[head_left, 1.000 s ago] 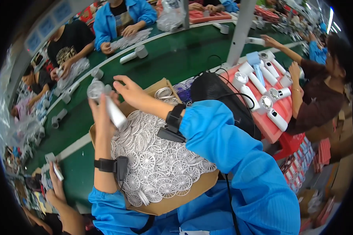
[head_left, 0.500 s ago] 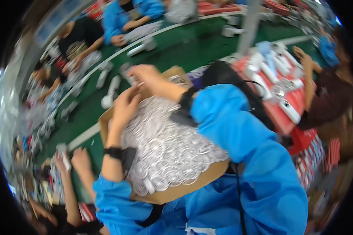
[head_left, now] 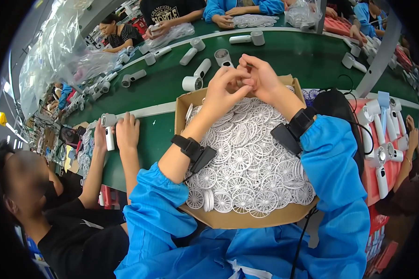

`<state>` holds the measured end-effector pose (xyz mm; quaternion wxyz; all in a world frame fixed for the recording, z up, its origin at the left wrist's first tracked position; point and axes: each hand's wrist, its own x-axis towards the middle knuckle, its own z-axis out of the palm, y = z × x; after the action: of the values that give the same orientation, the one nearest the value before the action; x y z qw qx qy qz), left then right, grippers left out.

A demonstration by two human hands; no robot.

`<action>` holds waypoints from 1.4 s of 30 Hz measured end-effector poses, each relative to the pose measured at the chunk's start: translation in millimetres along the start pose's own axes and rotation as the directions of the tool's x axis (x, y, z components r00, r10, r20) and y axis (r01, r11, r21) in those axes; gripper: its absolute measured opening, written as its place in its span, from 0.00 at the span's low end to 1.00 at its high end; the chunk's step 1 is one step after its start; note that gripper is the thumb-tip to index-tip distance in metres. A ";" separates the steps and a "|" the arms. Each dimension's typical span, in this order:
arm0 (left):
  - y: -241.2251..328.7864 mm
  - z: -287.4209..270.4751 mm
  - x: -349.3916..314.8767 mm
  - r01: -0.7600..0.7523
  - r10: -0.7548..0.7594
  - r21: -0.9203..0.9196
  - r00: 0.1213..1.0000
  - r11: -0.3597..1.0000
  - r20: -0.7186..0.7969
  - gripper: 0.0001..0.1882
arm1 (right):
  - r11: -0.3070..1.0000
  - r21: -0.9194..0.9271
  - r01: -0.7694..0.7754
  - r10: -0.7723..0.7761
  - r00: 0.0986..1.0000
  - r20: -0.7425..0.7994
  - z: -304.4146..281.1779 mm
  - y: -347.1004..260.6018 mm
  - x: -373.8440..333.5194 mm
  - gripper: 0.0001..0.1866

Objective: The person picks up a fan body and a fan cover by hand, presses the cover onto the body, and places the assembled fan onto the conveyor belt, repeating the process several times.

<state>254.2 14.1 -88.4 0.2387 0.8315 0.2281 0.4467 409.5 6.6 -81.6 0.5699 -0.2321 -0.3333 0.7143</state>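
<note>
My left hand [head_left: 222, 92] is raised above the far side of an open cardboard box [head_left: 239, 222], thumb and fingertips drawn together in a pinch. Whatever may be between them is too small to make out. Touching it at the fingertips is my right hand [head_left: 266, 83], its fingers half curled and apart, with nothing visible in its palm. Below both hands the box is heaped with white spoked round grilles [head_left: 242, 159]. Just beyond my fingers, a white handheld fan [head_left: 222, 56] with a round head is on the green belt, partly covered by my left hand.
More white fans [head_left: 192, 83] lie along the green conveyor belt [head_left: 165, 100]. At left, a co-worker's hands [head_left: 127, 132] are by another fan. A red tray [head_left: 362, 122] of fans and a black bag [head_left: 333, 111] are at right. Co-workers sit across the belt.
The view has turned and steadied, so the box and my hands appear farther right and more upright. My hands remain close together over the box's far side.
</note>
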 end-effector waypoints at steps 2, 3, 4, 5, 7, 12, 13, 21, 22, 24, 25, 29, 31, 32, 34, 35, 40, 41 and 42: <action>3.7 2.2 2.3 -0.036 0.036 0.007 0.999 0.999 -0.016 0.13 | 1.000 -0.021 -0.009 0.010 0.999 0.037 -3.9 -0.9 3.2 0.12; 4.8 2.5 2.7 -0.034 0.034 0.007 0.999 0.999 -0.007 0.13 | 1.000 -0.013 -0.008 0.008 0.999 0.033 -5.5 -0.8 3.9 0.12; 6.2 2.4 2.8 -0.005 0.005 0.001 1.000 1.000 -0.001 0.12 | 1.000 -0.022 -0.019 0.020 0.999 0.042 -6.8 -1.0 4.8 0.12; 5.0 2.4 1.6 0.024 -0.024 -0.006 1.000 1.000 0.007 0.11 | 0.999 -0.029 -0.029 0.031 0.998 0.050 -6.2 -0.7 4.9 0.12; 2.7 3.6 1.5 0.054 -0.054 -0.011 0.998 0.998 0.023 0.11 | 0.999 -0.030 -0.037 0.038 0.998 0.056 -4.7 -0.7 3.8 0.13; -7.6 4.6 1.0 0.022 -0.024 -0.072 0.999 0.997 -0.028 0.10 | 0.997 -0.071 0.000 0.000 1.000 -0.002 5.6 2.2 1.4 0.13; -9.0 4.8 0.9 0.035 -0.038 -0.091 0.999 0.995 -0.031 0.10 | 0.998 -0.067 -0.002 0.002 1.000 -0.001 6.1 2.2 1.6 0.13; 6.6 4.0 1.8 -0.185 0.192 0.157 0.981 0.970 -0.032 0.11 | 0.998 0.055 -0.027 0.019 0.990 0.141 11.2 -4.6 -8.5 0.14; 5.4 3.6 0.8 -0.267 0.279 0.199 0.960 0.943 -0.035 0.11 | 0.997 0.058 -0.053 0.040 0.977 0.208 10.8 -3.7 -8.7 0.14; 9.1 4.8 2.0 -0.230 0.234 0.201 0.972 0.952 0.004 0.11 | 0.997 0.057 -0.047 0.037 0.985 0.171 12.4 -5.8 -12.4 0.14; 9.8 5.4 2.2 -0.189 0.187 0.208 0.982 0.960 0.028 0.10 | 0.998 0.045 -0.050 0.043 0.989 0.139 12.9 -6.4 -13.6 0.15; 19.7 13.5 5.1 -0.127 0.121 0.182 0.992 0.975 0.044 0.09 | 0.999 0.027 -0.037 0.032 0.985 0.169 5.4 -9.4 -14.5 0.15; 20.0 16.3 4.0 -0.113 0.108 0.166 0.993 0.980 0.039 0.09 | 0.999 0.024 -0.031 0.025 0.980 0.199 2.5 -8.6 -12.9 0.16; 18.5 19.0 3.5 -0.116 0.115 0.170 0.993 0.979 0.014 0.08 | 0.998 0.034 -0.044 0.035 0.973 0.228 1.5 -8.6 -12.5 0.16; 14.9 24.9 2.7 -0.120 0.129 0.176 0.991 0.977 -0.038 0.08 | 0.996 0.050 -0.073 0.056 0.957 0.283 -1.5 -8.2 -12.8 0.16; 17.1 24.0 3.2 -0.122 0.130 0.180 0.991 0.976 -0.035 0.08 | 0.996 0.053 -0.071 0.053 0.957 0.286 0.5 -9.4 -13.8 0.16; 21.0 26.9 4.4 -0.196 0.211 0.229 0.977 0.953 -0.042 0.06 | 0.996 0.059 -0.064 0.040 0.938 0.344 -1.4 -10.8 -13.6 0.16; 21.5 28.3 4.5 -0.172 0.189 0.242 0.981 0.955 -0.046 0.06 | 0.997 0.046 -0.057 0.038 0.938 0.345 -3.1 -10.7 -12.5 0.16; 23.6 28.3 3.7 -0.145 0.165 0.260 0.985 0.955 -0.056 0.07 | 0.998 0.032 -0.055 0.040 0.935 0.353 -2.6 -10.6 -12.0 0.16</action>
<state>284.1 -7.6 -85.6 0.0849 0.8529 0.2268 0.4624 421.3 -3.1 -76.0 0.4883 -0.0968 -0.4095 0.7645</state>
